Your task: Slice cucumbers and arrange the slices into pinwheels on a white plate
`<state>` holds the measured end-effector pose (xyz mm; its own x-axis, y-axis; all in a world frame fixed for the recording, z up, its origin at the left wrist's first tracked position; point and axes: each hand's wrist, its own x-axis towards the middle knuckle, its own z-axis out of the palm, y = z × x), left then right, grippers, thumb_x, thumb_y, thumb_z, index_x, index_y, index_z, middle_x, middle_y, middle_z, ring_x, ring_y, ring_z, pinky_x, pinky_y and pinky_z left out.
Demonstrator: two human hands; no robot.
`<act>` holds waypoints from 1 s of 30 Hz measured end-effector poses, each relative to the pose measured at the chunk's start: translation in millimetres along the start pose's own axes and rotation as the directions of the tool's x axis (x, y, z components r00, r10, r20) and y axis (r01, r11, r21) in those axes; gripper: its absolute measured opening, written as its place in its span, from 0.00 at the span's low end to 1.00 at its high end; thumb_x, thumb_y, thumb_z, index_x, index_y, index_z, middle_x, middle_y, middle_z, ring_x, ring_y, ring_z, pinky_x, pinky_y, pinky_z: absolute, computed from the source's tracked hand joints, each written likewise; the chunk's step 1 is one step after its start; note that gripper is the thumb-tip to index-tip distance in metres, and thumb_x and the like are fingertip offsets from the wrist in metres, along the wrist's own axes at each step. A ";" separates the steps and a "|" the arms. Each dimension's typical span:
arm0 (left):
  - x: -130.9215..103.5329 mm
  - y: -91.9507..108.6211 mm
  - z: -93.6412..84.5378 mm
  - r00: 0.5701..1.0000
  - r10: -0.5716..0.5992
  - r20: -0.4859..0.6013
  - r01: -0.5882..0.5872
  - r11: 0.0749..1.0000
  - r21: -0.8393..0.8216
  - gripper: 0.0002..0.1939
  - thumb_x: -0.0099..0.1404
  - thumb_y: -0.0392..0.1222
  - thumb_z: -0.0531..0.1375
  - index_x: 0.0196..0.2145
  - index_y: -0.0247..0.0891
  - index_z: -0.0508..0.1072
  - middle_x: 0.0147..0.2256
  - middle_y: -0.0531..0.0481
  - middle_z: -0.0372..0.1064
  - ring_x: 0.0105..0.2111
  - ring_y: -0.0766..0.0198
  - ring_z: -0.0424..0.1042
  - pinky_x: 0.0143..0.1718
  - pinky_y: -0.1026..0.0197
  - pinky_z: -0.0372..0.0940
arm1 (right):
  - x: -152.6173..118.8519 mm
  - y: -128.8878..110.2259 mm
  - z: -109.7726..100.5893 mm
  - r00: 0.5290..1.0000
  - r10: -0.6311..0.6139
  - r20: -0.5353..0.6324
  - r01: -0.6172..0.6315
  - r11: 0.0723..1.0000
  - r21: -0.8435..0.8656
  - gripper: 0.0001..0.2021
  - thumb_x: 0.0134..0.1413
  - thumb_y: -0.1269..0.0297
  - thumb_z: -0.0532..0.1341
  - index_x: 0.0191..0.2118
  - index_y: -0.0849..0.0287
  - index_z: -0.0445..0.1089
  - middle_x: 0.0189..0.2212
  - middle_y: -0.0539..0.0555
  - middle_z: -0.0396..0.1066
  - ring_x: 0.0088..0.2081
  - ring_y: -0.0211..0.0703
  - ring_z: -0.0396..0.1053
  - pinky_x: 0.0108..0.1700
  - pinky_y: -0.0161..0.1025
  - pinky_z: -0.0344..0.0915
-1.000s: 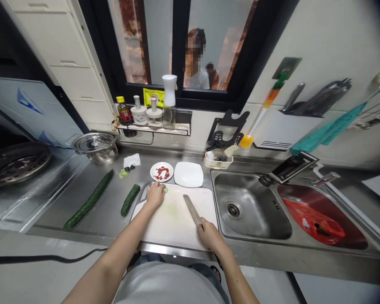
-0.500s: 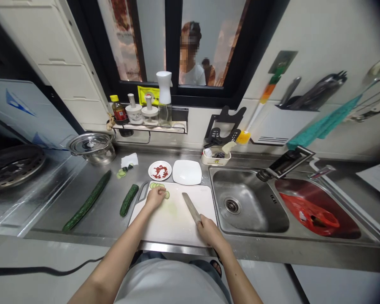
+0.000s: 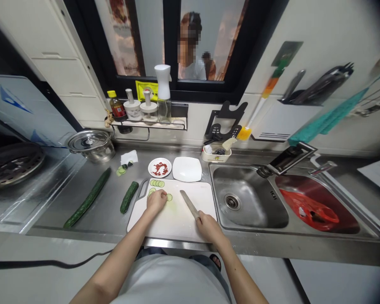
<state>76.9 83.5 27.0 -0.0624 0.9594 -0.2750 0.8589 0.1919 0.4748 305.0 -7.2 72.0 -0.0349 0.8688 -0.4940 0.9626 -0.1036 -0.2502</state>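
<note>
Left hand (image 3: pixel 156 202) at cucumber slice (image 3: pixel 169 197) on cutting board (image 3: pixel 180 228); I cannot tell if pinched. Right hand (image 3: pixel 208 227) grasps knife (image 3: pixel 187 202). Step, I judge: arranging slices (image 3: pixel 157 183); next move calls for a light touch.

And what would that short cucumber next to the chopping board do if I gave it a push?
The short cucumber would probably roll, since it's rounded and lies on the flat metal counter. Its bumpy-looking skin might make it wobble. Pushed right, it would likely bump the chopping board soon, because that's close beside it.
</note>
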 end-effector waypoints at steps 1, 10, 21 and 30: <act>-0.7 0.1 -2.2 1.000 0.005 -0.002 -0.005 0.999 0.040 0.12 0.60 0.41 0.57 0.41 0.43 0.76 0.39 0.49 0.77 0.42 0.58 0.72 0.41 0.60 0.61 | -1.5 -1.8 -1.4 1.000 -0.002 0.001 0.002 1.000 -0.021 0.14 0.64 0.65 0.46 0.47 0.60 0.66 0.41 0.61 0.74 0.41 0.46 0.71 0.35 0.36 0.55; 8.6 0.0 -10.3 0.998 0.064 -0.025 -0.061 0.991 0.118 0.10 0.61 0.41 0.56 0.39 0.42 0.75 0.42 0.48 0.75 0.46 0.57 0.70 0.46 0.58 0.59 | -21.3 -20.3 -10.5 0.992 -0.113 0.060 0.118 0.987 -0.105 0.14 0.63 0.68 0.46 0.46 0.60 0.66 0.39 0.60 0.74 0.40 0.47 0.71 0.34 0.37 0.55; 19.5 1.4 -7.7 1.000 -0.007 0.015 0.005 0.990 0.141 0.07 0.60 0.44 0.60 0.37 0.44 0.74 0.41 0.49 0.75 0.48 0.55 0.68 0.48 0.55 0.56 | -19.5 -26.2 -5.9 0.988 -0.127 0.087 0.138 0.981 -0.133 0.14 0.61 0.69 0.47 0.47 0.61 0.66 0.40 0.61 0.73 0.40 0.46 0.71 0.34 0.37 0.55; 21.2 2.8 -10.0 0.999 -0.025 0.036 0.020 0.990 0.139 0.08 0.59 0.43 0.60 0.37 0.45 0.74 0.39 0.49 0.75 0.48 0.55 0.68 0.48 0.54 0.56 | -17.7 -30.4 -11.1 0.986 -0.120 0.114 0.137 0.980 -0.146 0.14 0.61 0.70 0.47 0.47 0.61 0.66 0.40 0.62 0.73 0.40 0.48 0.72 0.34 0.37 0.55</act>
<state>72.9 106.4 30.8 -0.0658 0.9462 -0.3167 0.9199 0.1805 0.3481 279.4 -14.0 97.5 -0.1811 0.8138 -0.5522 0.9776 0.0878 -0.1911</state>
